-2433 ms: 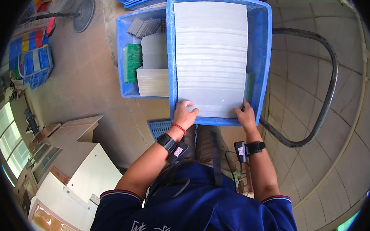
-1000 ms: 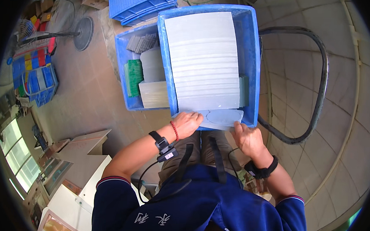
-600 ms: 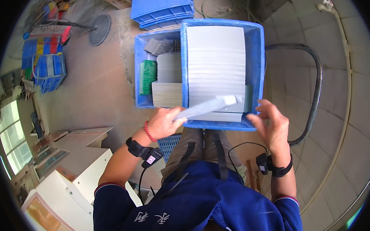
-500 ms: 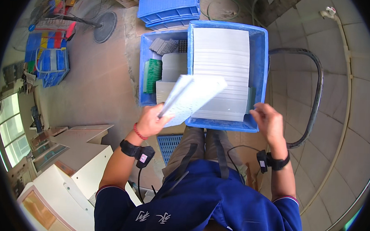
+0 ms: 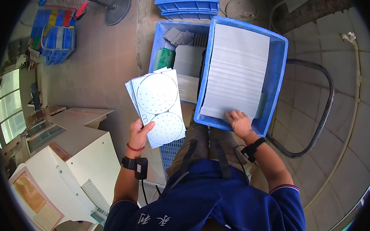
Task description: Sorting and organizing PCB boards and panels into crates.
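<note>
My left hand (image 5: 139, 134) is closed on a few thin white panels (image 5: 163, 99), fanned slightly, with the thumb on top. Two large outlined circles filled with small dots mark the top panel. In a blue plastic crate (image 5: 274, 82) stands a long, tightly packed row of plain white panels (image 5: 237, 68). At the near end of that row my right hand (image 5: 240, 121) bends its fingers over the edge of the panels; its fingertips are partly hidden. A dark green panel (image 5: 261, 105) lies along the right side of the row.
Behind and left, a second blue crate (image 5: 154, 43) holds green panels (image 5: 165, 58) and grey pieces (image 5: 178, 36). More blue crates (image 5: 186, 2) are stacked beyond. A dark curved bar (image 5: 331, 102) rises at right, near the tiled wall. A white machine (image 5: 90, 160) stands at lower left.
The panels in my left hand have turned from tilted to face up and moved left, away from the crate. My right hand has moved from the crate's right side onto the row's near end.
</note>
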`<action>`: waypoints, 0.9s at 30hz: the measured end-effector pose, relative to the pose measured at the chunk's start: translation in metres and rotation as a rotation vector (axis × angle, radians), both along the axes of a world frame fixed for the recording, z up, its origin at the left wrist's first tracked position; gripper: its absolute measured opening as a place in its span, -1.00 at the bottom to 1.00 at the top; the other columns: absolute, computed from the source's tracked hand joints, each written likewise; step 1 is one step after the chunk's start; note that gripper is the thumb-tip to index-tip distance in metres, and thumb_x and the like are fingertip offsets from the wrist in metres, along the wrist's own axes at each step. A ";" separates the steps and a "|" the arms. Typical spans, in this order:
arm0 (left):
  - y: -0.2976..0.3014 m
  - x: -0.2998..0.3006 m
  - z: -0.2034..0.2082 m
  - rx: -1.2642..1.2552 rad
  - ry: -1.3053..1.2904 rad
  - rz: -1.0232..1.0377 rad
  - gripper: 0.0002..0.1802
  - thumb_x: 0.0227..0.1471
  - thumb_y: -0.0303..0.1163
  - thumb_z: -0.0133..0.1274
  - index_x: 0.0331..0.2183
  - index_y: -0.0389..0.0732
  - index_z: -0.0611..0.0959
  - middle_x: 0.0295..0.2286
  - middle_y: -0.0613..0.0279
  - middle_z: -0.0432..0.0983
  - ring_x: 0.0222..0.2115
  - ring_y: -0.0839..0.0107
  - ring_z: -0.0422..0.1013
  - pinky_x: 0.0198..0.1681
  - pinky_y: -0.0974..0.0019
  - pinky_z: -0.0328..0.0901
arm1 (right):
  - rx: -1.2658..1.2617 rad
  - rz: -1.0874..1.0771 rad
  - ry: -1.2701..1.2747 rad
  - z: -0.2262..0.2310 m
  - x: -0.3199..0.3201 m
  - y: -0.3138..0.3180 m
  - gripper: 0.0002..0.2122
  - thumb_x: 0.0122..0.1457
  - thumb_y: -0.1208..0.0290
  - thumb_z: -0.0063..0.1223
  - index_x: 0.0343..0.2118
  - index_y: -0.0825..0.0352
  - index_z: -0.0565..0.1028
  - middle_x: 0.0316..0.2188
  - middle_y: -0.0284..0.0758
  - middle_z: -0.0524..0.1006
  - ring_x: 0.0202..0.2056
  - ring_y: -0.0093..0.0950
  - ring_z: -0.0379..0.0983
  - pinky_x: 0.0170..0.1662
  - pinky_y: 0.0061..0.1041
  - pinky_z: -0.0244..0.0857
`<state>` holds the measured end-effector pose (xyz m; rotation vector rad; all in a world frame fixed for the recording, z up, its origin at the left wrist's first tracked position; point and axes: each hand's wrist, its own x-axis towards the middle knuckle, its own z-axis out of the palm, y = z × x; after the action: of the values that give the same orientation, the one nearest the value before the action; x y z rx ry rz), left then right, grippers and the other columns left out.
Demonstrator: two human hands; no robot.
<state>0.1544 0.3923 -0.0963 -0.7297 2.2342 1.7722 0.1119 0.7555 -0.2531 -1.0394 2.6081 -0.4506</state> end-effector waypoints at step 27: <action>-0.007 -0.003 -0.023 0.053 -0.043 -0.090 -0.79 -0.04 -0.44 0.08 -0.37 -0.42 0.55 -0.49 0.25 0.51 -0.49 0.60 0.34 -0.41 0.50 0.25 | -0.050 -0.171 -0.026 0.002 0.013 -0.011 -0.77 -0.04 0.48 -0.12 -0.27 0.30 0.45 -0.33 -0.32 0.41 -0.26 -0.38 0.35 -0.16 -0.41 0.21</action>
<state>0.1512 0.3851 -0.1192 -0.6405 2.1483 1.7500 0.1245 0.7449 -0.2510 -0.8218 2.6864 -0.5675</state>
